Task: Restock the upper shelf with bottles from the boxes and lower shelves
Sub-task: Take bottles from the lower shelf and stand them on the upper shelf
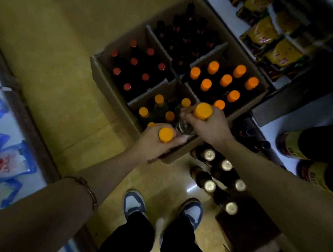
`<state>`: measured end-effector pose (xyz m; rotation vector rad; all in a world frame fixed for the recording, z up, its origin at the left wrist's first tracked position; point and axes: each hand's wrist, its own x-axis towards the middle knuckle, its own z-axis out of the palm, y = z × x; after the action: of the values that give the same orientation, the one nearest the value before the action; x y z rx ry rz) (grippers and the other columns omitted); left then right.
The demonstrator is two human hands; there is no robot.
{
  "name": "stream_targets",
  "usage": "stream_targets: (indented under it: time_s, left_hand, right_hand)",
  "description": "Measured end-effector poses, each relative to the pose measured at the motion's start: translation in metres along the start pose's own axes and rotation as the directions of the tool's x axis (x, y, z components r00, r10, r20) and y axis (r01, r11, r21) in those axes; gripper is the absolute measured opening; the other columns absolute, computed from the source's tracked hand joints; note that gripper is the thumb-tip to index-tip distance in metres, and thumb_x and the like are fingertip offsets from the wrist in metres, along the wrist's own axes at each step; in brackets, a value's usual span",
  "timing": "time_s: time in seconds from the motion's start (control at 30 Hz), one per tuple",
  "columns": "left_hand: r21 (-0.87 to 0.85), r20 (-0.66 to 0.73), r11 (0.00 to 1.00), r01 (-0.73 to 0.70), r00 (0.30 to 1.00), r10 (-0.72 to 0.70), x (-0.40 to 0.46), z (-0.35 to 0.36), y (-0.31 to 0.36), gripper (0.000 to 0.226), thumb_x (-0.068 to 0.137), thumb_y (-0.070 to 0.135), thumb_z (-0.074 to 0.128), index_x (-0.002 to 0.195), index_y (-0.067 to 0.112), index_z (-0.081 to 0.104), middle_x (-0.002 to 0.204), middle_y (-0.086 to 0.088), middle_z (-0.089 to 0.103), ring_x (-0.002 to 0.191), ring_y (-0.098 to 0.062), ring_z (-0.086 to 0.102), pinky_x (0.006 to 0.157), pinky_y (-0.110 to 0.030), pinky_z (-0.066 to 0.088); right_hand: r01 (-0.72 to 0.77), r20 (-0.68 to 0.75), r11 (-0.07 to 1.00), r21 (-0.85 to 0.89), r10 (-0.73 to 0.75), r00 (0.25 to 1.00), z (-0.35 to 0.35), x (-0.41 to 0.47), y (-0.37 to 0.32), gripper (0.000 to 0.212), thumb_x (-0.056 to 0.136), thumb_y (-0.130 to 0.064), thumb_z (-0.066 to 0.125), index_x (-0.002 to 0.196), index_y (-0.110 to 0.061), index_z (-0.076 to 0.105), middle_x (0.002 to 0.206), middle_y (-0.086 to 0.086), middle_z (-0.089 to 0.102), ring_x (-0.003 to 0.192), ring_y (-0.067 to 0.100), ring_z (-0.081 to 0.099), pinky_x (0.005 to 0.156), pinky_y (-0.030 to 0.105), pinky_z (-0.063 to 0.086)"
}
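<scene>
The left hand point(155, 142) is curled round the neck of an orange-capped bottle point(166, 135), fingers closed just under the cap, and the right hand point(210, 126) grips a second orange-capped bottle point(202, 111) the same way. Both bottles hang upright over the near corner of the cardboard box point(105, 87); holding by the neck probably lets each hand lift one straight up between its neighbours without tipping them. Between the two hands a patch of clear, glossy bottle shoulder point(185, 127) catches the light, though the blur leaves it unclear whether it belongs to a held bottle or to one in the box. The box is plain brown corrugated card with dividers: the near compartment holds small orange-capped bottles point(159, 100), the right one larger orange-capped dark bottles point(226, 80), the left one red-capped dark bottles point(134, 61), and the far one dark bottles with dark tops point(186, 35). On the yellowish tiled floor point(58, 60) beside the box stand dark bottles with pale metallic caps point(225, 165). Shelving on the right carries yellow snack packets point(279, 53) and big dark bottles with yellow labels point(297, 145); the upper shelf itself is out of view.
</scene>
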<state>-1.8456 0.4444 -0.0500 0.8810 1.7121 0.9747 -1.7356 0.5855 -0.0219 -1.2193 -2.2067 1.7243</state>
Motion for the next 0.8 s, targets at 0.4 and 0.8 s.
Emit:
stream_targets:
  time_s: [0.4, 0.8]
  left_hand:
    - [-0.011, -0.324, 0.991, -0.137, 0.938, 0.126, -0.040, -0.024, 0.228, 0.034, 0.088, 0.029, 0.068, 0.059, 0.014, 0.059, 0.062, -0.009, 0.065, 0.068, -0.022, 0.067, 0.071, -0.041, 0.054]
    - [-0.004, 0.002, 0.883, -0.469, 0.883, 0.469, -0.130, -0.066, 0.447, 0.029, 0.075, 0.027, 0.071, 0.051, 0.015, 0.061, 0.049, 0.006, 0.063, 0.053, -0.020, 0.065, 0.061, -0.035, 0.053]
  right_hand:
    - [0.151, -0.270, 0.973, 0.176, -0.099, 0.958, -0.103, -0.099, -0.173, 0.045, 0.090, -0.030, 0.069, 0.075, 0.011, 0.059, 0.077, 0.030, 0.061, 0.075, 0.040, 0.061, 0.071, 0.048, 0.051]
    - [0.337, -0.638, 0.941, 0.034, -0.239, 0.732, -0.182, -0.241, -0.348, 0.032, 0.078, -0.014, 0.069, 0.060, 0.011, 0.061, 0.062, 0.022, 0.065, 0.060, 0.035, 0.062, 0.059, 0.043, 0.051]
